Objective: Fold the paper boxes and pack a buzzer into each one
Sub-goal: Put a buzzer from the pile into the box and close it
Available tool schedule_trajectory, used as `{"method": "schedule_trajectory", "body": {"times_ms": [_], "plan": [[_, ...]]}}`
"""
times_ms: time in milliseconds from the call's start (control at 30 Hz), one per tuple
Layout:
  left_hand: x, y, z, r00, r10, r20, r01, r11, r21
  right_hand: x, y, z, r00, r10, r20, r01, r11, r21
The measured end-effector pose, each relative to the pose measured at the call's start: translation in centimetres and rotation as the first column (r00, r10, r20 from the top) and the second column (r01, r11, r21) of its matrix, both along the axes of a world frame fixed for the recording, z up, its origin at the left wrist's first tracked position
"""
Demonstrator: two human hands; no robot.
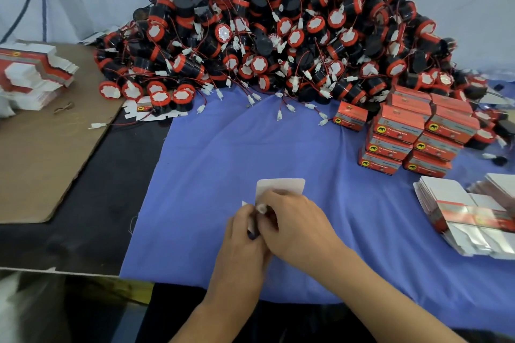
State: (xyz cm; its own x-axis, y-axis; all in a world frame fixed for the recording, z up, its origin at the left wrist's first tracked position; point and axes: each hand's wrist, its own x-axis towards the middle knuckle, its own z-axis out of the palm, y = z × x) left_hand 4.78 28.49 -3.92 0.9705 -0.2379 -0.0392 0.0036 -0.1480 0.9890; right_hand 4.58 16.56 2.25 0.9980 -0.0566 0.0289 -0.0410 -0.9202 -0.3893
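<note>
Near the front edge of the blue cloth (209,175), the left hand (245,234) and right hand (292,220) each close a grip round one paper box (280,186), its white flap upright. Bare cloth lies all round them. The buzzer pile (278,36) lines the far edge, packed boxes (412,136) and flat blanks (468,214) the right.

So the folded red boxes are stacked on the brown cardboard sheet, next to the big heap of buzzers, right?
Not quite. The head view shows the folded red boxes stacked on the blue cloth, next to the big heap of buzzers.
</note>
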Motion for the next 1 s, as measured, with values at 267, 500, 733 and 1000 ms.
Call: {"method": "schedule_trajectory", "body": {"times_ms": [267,500,733,1000], "plan": [[0.1,0.4,-1.7,0.998,-0.040,-0.040,0.027,0.959,-0.283,-0.5,-0.1,0.1,0.998,0.060,0.026,-0.060,0.998,0.003],[-0.2,1.0,-3.0,0.943,0.009,0.332,-0.035,0.997,0.070,-0.2,-0.6,0.1,1.000,-0.023,-0.004,0.023,0.996,0.092],[-0.2,1.4,-3.0,0.873,0.135,0.469,-0.182,0.982,0.056,0.3,-0.9,0.3,0.996,0.046,-0.075,-0.043,0.998,0.043],[-0.5,1.7,-2.7,0.940,0.098,0.327,-0.094,0.995,-0.027,-0.9,-2.1,-1.0,0.937,0.349,-0.024,-0.346,0.917,-0.199]]}}
